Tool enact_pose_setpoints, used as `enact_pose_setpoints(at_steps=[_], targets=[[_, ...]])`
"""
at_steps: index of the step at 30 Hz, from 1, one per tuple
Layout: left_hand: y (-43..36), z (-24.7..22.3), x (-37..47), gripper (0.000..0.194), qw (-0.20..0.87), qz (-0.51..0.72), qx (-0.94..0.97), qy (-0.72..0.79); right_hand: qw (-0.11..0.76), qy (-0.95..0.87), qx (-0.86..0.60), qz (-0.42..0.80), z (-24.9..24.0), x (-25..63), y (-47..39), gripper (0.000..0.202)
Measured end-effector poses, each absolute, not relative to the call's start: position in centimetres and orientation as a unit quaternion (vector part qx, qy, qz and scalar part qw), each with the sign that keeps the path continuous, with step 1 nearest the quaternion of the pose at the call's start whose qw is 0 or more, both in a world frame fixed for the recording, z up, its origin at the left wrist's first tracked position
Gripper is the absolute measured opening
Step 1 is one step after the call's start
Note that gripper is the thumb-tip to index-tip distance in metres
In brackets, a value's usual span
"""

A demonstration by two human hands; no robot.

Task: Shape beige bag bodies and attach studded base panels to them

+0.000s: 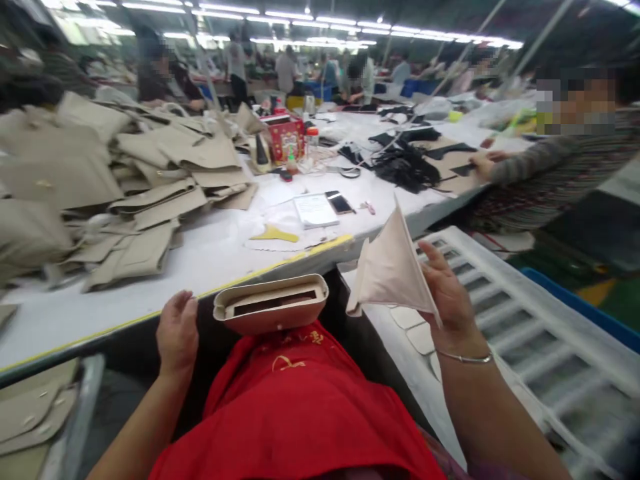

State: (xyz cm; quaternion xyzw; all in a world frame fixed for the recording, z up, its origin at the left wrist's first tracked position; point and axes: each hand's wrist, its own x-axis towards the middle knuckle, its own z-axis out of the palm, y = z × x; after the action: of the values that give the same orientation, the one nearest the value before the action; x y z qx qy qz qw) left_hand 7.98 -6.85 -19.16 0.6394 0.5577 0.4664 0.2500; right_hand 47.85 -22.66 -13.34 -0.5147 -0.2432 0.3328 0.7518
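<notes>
My right hand, with a bangle on its wrist, grips the edge of a pale beige fabric pouch piece, raised to the right of my lap. In front of my red apron stands a brown bag body, its cream-edged opening facing up. To the left of the bag, near the table edge, my left hand is closed with curled fingers and does not touch the bag. Whatever is between its fingertips, if anything, cannot be made out.
Beige bag parts lie heaped on the white table. A phone, paper pad and yellow piece lie ahead. A slatted white rack stands right. A co-worker's hand is near black pieces.
</notes>
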Motion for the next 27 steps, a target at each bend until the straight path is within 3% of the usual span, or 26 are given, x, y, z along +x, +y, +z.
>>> enact_pose_setpoints(at_steps=[2,5,9,11,16,20,27], targets=[[-8.4,-16.6,8.5,0.051,0.202,0.423,0.746,0.473,0.732,-0.245,-0.511,0.378,-11.9,42.7,-18.2,0.045],[-10.1,-13.4,11.8,0.078,0.136,0.329,0.880,0.314,0.699,-0.274,-0.493,0.440,-10.9,35.3,-14.2,0.048],[-8.2,-11.7,14.3,0.039,0.190,0.347,0.861,0.319,0.592,-0.431,-0.467,0.496,-9.7,30.8,-12.5,0.055],[-6.0,-11.2,13.4,0.032,0.256,0.375,0.821,0.347,0.505,-0.560,-0.500,0.425,-8.5,31.9,-12.0,0.066],[-2.0,-9.3,9.9,0.032,0.398,0.389,0.781,0.283,0.292,-0.802,-0.519,0.056,-6.3,36.6,-9.3,0.100],[-1.2,-7.9,9.2,0.037,0.410,0.337,0.810,0.248,0.178,-0.855,-0.486,0.029,-7.3,36.6,-6.8,0.099],[-0.2,-8.3,8.4,0.033,0.283,0.262,0.877,0.288,0.184,-0.843,-0.504,0.041,-10.6,35.6,-5.8,0.093]])
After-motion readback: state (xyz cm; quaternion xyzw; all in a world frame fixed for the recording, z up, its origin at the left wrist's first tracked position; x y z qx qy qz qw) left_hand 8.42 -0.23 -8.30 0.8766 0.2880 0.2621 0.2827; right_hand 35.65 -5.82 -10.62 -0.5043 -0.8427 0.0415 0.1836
